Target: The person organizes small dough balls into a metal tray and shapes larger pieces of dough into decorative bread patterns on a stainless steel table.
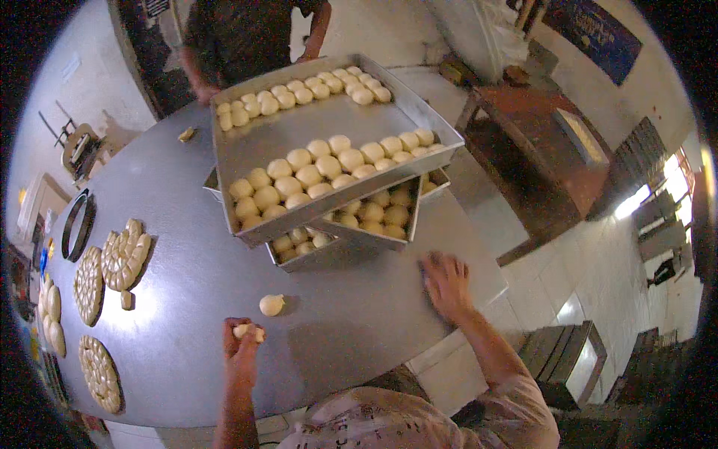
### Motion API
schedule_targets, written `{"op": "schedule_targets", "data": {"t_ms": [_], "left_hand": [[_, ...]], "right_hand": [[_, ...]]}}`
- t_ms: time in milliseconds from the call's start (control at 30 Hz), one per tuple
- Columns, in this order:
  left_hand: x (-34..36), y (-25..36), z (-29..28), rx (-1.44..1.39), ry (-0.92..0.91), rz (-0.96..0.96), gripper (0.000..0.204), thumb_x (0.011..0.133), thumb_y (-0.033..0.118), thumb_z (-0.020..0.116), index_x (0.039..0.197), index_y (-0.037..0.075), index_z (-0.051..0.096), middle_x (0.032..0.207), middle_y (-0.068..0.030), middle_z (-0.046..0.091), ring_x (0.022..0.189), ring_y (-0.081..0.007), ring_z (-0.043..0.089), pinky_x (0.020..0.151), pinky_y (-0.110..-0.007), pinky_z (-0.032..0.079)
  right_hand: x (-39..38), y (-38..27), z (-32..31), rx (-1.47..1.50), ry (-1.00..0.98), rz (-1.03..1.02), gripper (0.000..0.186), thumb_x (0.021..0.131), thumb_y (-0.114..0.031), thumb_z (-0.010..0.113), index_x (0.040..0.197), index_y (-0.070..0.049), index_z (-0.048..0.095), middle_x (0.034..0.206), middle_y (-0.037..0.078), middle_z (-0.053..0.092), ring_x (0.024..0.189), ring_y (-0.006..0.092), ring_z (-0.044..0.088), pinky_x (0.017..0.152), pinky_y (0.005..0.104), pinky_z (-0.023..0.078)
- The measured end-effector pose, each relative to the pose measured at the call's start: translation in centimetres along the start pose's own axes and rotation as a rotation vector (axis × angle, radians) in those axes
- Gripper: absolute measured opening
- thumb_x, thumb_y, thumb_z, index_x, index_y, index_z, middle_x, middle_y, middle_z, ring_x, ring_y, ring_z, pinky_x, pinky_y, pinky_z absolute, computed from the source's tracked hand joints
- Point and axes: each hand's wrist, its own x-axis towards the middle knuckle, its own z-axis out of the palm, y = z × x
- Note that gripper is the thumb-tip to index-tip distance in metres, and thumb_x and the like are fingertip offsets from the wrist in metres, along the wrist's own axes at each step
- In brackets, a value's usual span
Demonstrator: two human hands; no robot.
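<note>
My left hand [239, 353] is closed around a piece of pale dough [256, 333], part of which shows beyond the fingers. Just past it, a single dough ball [271, 304] lies on the metal table [336, 299]. Farther right, my right hand [446, 286] rests palm down on the tabletop with its fingers stretched forward, slightly blurred; whatever may be under the palm is hidden. In front of both hands, a large metal tray [314, 133] holds rows of dough balls along its near and far sides, with bare metal between them.
Beneath the large tray, other trays [374, 238] of dough balls sit at angles. Flattened, cut dough rounds [126, 256] and a dark metal ring [75, 226] lie at the left. A person [243, 37] stands across the table. A reddish wooden table [535, 142] stands at the right.
</note>
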Motion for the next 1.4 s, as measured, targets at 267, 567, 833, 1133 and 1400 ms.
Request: {"op": "schedule_targets", "data": {"t_ms": [267, 567, 833, 1133, 1400], "left_hand": [[0.1, -2.5, 0.3, 0.21, 0.013, -0.152, 0.021, 0.078, 0.002, 0.062, 0.081, 0.011, 0.043, 0.075, 0.0032, 0.045, 0.066, -0.0065, 0.042, 0.057, -0.022, 0.036], [-1.5, -2.2, 4.6, 0.248, -0.163, -0.092, 0.037, 0.076, -0.001, 0.063, 0.107, 0.007, 0.046, 0.094, -0.0021, 0.053, 0.084, -0.0123, 0.052, 0.07, -0.026, 0.044], [-0.4, -2.8, 4.0, 0.181, -0.259, -0.157, 0.022, 0.08, 0.005, 0.061, 0.095, 0.011, 0.046, 0.089, 0.0004, 0.05, 0.083, -0.0106, 0.048, 0.072, -0.027, 0.042], [-2.5, 0.0, -3.9, 0.153, 0.213, -0.063, 0.029, 0.077, 0.009, 0.067, 0.069, 0.013, 0.04, 0.067, 0.0042, 0.042, 0.059, -0.0066, 0.043, 0.05, -0.024, 0.035], [-1.8, 0.6, 0.4, 0.305, -0.212, -0.108, 0.015, 0.086, 0.017, 0.058, 0.078, 0.009, 0.047, 0.085, -0.0018, 0.049, 0.076, -0.0103, 0.049, 0.067, -0.029, 0.044]], "right_hand": [[0.6, -1.4, 3.1, 0.429, -0.026, 0.033, 0.022, 0.075, -0.021, 0.06, 0.088, -0.004, 0.053, 0.094, 0.016, 0.051, 0.094, 0.035, 0.046, 0.087, 0.0446, 0.035], [3.6, -1.8, 5.5, 0.446, 0.226, -0.06, 0.021, 0.07, -0.017, 0.063, 0.078, -0.002, 0.051, 0.084, 0.017, 0.051, 0.085, 0.0347, 0.048, 0.076, 0.0467, 0.038], [3.7, 2.1, 3.8, 0.258, 0.154, 0.158, 0.027, 0.068, -0.014, 0.064, 0.091, -0.003, 0.054, 0.094, 0.018, 0.054, 0.099, 0.0354, 0.049, 0.086, 0.0438, 0.04], [14.4, 1.5, -7.1, 1.524, 0.305, 0.553, 0.031, 0.079, -0.016, 0.061, 0.107, -0.003, 0.056, 0.1, 0.003, 0.057, 0.089, 0.012, 0.053, 0.074, 0.0261, 0.044], [28.9, -5.4, -7.4, 0.47, 0.153, 0.019, 0.025, 0.082, -0.014, 0.056, 0.104, -0.002, 0.058, 0.093, 0.011, 0.062, 0.083, 0.0182, 0.058, 0.074, 0.0293, 0.046]]}}
